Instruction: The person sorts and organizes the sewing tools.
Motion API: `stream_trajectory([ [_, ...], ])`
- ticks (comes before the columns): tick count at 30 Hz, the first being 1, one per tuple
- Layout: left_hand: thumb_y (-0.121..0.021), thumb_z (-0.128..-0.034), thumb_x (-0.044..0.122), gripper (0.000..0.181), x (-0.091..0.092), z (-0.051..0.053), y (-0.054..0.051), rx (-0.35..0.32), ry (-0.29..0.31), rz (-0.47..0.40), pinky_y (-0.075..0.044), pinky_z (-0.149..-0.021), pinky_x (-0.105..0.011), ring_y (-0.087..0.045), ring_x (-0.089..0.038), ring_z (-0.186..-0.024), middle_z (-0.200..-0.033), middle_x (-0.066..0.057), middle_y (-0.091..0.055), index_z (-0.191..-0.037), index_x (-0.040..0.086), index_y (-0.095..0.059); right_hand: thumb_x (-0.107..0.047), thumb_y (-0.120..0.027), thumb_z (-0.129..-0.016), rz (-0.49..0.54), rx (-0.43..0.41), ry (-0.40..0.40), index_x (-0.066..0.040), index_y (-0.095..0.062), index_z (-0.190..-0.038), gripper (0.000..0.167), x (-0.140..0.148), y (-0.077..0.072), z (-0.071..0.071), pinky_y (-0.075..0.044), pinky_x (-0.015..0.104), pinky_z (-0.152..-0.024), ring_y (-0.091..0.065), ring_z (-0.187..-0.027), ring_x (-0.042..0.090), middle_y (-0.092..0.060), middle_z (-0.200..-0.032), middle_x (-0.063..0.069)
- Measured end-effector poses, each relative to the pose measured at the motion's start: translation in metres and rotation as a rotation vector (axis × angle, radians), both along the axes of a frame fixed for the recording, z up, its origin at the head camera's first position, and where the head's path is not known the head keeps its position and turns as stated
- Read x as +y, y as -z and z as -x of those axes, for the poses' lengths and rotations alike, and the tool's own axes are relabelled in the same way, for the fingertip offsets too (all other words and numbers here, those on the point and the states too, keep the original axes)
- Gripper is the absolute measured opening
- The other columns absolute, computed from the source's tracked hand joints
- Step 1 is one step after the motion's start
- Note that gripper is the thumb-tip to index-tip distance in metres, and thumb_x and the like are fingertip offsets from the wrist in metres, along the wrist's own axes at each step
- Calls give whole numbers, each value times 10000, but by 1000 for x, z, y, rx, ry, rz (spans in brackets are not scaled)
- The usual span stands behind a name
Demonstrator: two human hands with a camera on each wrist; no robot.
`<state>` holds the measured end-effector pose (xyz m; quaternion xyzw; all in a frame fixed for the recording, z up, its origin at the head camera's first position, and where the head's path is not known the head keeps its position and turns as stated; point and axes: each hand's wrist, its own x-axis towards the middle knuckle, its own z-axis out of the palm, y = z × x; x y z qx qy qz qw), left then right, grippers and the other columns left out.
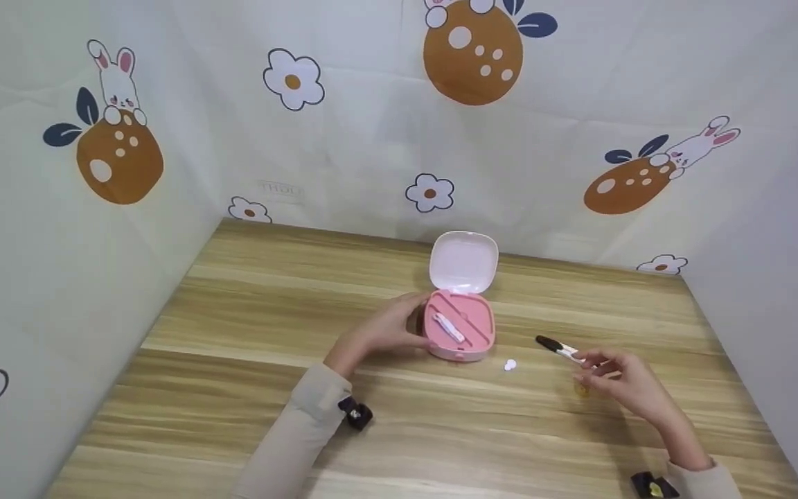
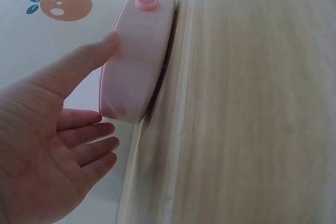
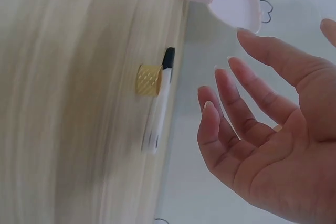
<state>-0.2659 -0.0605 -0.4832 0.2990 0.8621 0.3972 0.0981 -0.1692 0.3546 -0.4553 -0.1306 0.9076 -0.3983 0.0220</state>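
Observation:
A pink box [image 1: 460, 355] stands on the table with its whitish lid [image 1: 464, 262] raised at the back. In its tray lies a slim white item [image 1: 449, 328], possibly a nail clipper. My left hand [image 1: 388, 326] is at the box's left side; in the left wrist view the thumb touches the pink box [image 2: 139, 56] and the other fingers extend fairly straight. My right hand [image 1: 624, 381] hovers with loosely bent fingers, holding nothing, over a black-capped white marker [image 1: 551, 344] and a gold ring-shaped piece [image 1: 582, 390]. The ring-shaped piece [image 3: 149, 80] shows patterned in the right wrist view.
A small white cloud-shaped piece [image 1: 510, 364] lies on the wooden table [image 1: 246, 305], between box and marker. Behind the table and along both sides hangs a pale cloth [image 1: 364, 138] printed with rabbits, orange fruits and flowers.

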Motion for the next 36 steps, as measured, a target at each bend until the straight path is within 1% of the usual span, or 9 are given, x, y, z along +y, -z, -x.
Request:
stream_trajectory([
  [2,-874,-854,304,925,0,0,-1,-5,-4,5,-281,-1304,-496,-395,-344,-1536,-1648,-149,-444,-1621,82,-408,26,-773,-905,6,-7,-10,150,-691,-1158,293,5,3,-1,-589,189,-682,-661,-799,17,-755,-984,218],
  [6,-873,-860,330,926,1,-1,-1,-8,-12,7,-289,-1300,-506,-398,-348,-1533,-1643,-161,-447,-1620,74,-408,27,-778,-900,9,-6,-36,159,-689,-1146,294,14,7,-1,-589,180,-700,-671,-807,3,-767,-963,223],
  [12,-869,-872,318,917,3,-1,-1,14,3,-6,-299,-1301,-475,-414,-329,-1528,-1638,-147,-462,-1619,59,-403,37,-753,-916,51,-75,-75,200,-661,-1166,313,24,12,-1,-610,191,-702,-677,-837,-4,-752,-1019,271],
  [14,-869,-875,316,920,3,-1,-1,9,4,-11,-293,-1304,-467,-407,-320,-1534,-1645,-140,-453,-1623,61,-398,48,-752,-909,70,-101,-85,212,-652,-1171,325,27,14,-1,-625,205,-693,-679,-839,7,-745,-1029,275],
  [17,-869,-876,326,928,3,-1,-1,-2,-2,-5,-287,-1306,-457,-395,-305,-1542,-1656,-126,-440,-1630,77,-390,49,-757,-901,94,-132,-102,215,-649,-1180,342,31,17,-1,-629,201,-694,-670,-839,9,-746,-1021,230],
  [21,-868,-877,325,934,4,-2,-1,-22,-15,14,-277,-1309,-449,-381,-294,-1551,-1670,-112,-421,-1641,104,-377,55,-763,-885,113,-155,-127,217,-654,-1176,350,34,21,1,-609,168,-718,-662,-843,6,-753,-998,125],
  [25,-867,-876,316,938,4,-3,-1,-30,-21,10,-279,-1308,-455,-386,-297,-1548,-1669,-118,-419,-1645,111,-370,57,-770,-882,144,-181,-142,225,-648,-1175,358,37,25,3,-592,144,-734,-659,-845,7,-738,-981,53],
  [29,-864,-881,321,938,4,-3,0,-19,-11,0,-279,-1308,-453,-390,-301,-1544,-1666,-123,-423,-1647,114,-365,55,-780,-880,156,-190,-143,225,-650,-1162,354,38,29,4,-590,144,-714,-653,-829,15,-716,-959,35],
  [36,-862,-878,356,938,3,-3,-1,-16,-15,3,-291,-1303,-464,-396,-312,-1539,-1658,-139,-432,-1636,86,-380,30,-794,-885,134,-205,-121,194,-678,-1155,336,39,31,5,-575,144,-692,-639,-814,14,-707,-951,54],
])
